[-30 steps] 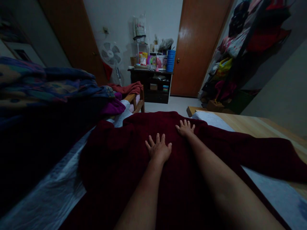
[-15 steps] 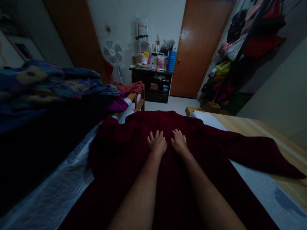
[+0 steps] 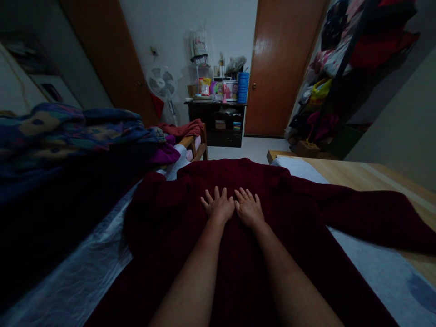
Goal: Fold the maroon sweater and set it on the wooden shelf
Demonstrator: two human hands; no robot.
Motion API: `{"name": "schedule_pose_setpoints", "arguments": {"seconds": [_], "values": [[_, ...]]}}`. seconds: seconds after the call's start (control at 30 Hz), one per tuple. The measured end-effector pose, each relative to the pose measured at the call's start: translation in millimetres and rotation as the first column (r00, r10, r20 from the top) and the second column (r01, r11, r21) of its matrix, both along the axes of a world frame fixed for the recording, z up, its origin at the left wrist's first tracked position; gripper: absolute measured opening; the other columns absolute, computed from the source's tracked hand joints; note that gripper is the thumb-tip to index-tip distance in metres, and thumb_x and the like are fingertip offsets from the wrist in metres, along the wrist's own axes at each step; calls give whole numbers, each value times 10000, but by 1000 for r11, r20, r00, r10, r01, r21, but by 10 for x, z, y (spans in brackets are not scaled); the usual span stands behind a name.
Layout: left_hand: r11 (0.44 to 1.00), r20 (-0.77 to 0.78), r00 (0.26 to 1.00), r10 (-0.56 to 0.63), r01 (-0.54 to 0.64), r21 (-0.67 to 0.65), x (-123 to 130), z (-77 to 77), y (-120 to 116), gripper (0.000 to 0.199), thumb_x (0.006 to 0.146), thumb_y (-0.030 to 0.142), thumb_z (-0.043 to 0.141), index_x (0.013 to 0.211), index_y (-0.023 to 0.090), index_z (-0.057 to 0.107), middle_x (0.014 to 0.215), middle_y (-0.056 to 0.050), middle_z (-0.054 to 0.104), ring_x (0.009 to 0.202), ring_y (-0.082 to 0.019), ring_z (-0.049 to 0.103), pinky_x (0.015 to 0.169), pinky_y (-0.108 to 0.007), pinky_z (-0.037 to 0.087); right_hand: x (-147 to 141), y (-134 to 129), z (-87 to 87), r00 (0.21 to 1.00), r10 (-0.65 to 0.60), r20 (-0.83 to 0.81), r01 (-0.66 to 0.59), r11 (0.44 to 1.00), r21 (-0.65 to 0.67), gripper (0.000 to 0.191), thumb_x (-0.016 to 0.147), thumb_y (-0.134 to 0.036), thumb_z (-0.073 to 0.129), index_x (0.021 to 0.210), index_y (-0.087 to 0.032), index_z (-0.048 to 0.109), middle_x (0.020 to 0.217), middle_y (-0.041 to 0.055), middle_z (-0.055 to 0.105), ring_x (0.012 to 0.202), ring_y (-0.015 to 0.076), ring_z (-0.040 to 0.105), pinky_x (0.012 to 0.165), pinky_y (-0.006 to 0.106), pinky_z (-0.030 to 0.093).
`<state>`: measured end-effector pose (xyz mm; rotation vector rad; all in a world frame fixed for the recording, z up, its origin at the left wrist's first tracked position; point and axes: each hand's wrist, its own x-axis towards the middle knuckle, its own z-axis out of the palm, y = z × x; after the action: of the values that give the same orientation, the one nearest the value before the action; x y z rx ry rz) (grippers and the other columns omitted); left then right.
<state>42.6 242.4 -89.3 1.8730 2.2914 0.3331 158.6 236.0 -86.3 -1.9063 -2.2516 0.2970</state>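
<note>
A dark red long-sleeved garment [image 3: 289,218] lies spread over a white and blue sheet [image 3: 371,254]. Its right-side sleeve stretches out across a light wooden surface [image 3: 354,175], while the left side is bunched up. My left hand [image 3: 220,206] rests palm down on the upper middle of the garment, fingers spread. Just beside it, my right hand [image 3: 250,209] lies flat on the same cloth with its fingers apart. The thumbs are very close together. Neither hand holds anything.
Patterned blue clothes [image 3: 68,131] are heaped on the left, near a purple cloth [image 3: 165,152]. Beyond stand a fan [image 3: 162,82], a dark cabinet [image 3: 214,131] with items on top, and a wooden door [image 3: 277,68]. Clothes and bags [image 3: 340,54] hang at the right.
Both hands have come closer together on the garment, and their fingers are spread wider. The view has shifted slightly.
</note>
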Motion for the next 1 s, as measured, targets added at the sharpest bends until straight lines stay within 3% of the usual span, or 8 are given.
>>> {"name": "schedule_pose_setpoints", "arguments": {"seconds": [0.27,0.37,0.47,0.6,0.7,0.8,0.9,1.0], "values": [[994,-74,993,-90,84,-75,-269,-51,340,621,901,558,255,1473,319,300,1579,-27,206,1443,-337,113,1144,-531,119,-12,-53,16,1000,14,-15,-14,1000,12,549,934,-378,294,1473,-274,306,1566,8,217,1436,247,161,1129,536,98],[996,-133,989,-60,50,-75,-447,-13,540,696,869,637,276,1475,294,303,1571,-46,232,1437,-351,130,1138,-498,154,-23,-55,20,1000,12,-15,-12,1000,18,553,934,-394,299,1473,-271,307,1565,14,222,1435,251,163,1128,539,94],[1000,-216,976,-22,20,-13,-554,74,714,657,867,611,321,1405,252,434,1501,-96,369,1372,-375,280,1076,-502,260,-35,-54,13,1000,7,-27,-7,1000,27,570,935,-471,304,1470,-272,315,1564,23,227,1434,264,164,1127,542,84],[989,-355,934,-40,87,116,-618,242,945,429,860,378,441,1178,153,622,1293,-162,554,1206,-335,462,999,-462,333,-42,-53,-6,999,3,-33,-2,999,32,590,933,-517,304,1470,-274,315,1566,32,221,1434,275,159,1126,543,73],[961,-428,902,-62,169,218,-705,360,1154,413,828,280,480,1198,139,598,1406,-154,459,1307,-318,362,1077,-468,240,-41,-50,-19,1000,2,-30,-1,999,45,584,935,-509,307,1468,-273,320,1565,40,225,1433,276,160,1128,533,68],[976,-365,931,-27,103,190,-843,453,1375,518,825,343,502,1307,153,510,1519,-138,315,1408,-321,203,1128,-516,116,-39,-47,-26,999,6,-32,-5,999,49,583,935,-509,310,1469,-275,319,1563,40,234,1433,272,162,1131,521,65],[1000,-237,971,-20,25,18,-976,539,1569,472,837,385,489,1261,192,557,1369,-147,519,1290,-321,429,1060,-491,296,-41,-49,-25,999,6,-46,-4,999,51,582,934,-510,309,1465,-273,328,1560,39,243,1431,272,169,1131,519,69],[999,-194,981,-27,18,-48,-1054,621,1700,465,827,430,498,1227,212,588,1239,-134,624,1129,-308,581,913,-404,448,-45,-52,-20,998,-2,-56,4,999,50,579,933,-508,310,1462,-273,334,1560,39,244,1430,274,169,1129,530,69]]}}
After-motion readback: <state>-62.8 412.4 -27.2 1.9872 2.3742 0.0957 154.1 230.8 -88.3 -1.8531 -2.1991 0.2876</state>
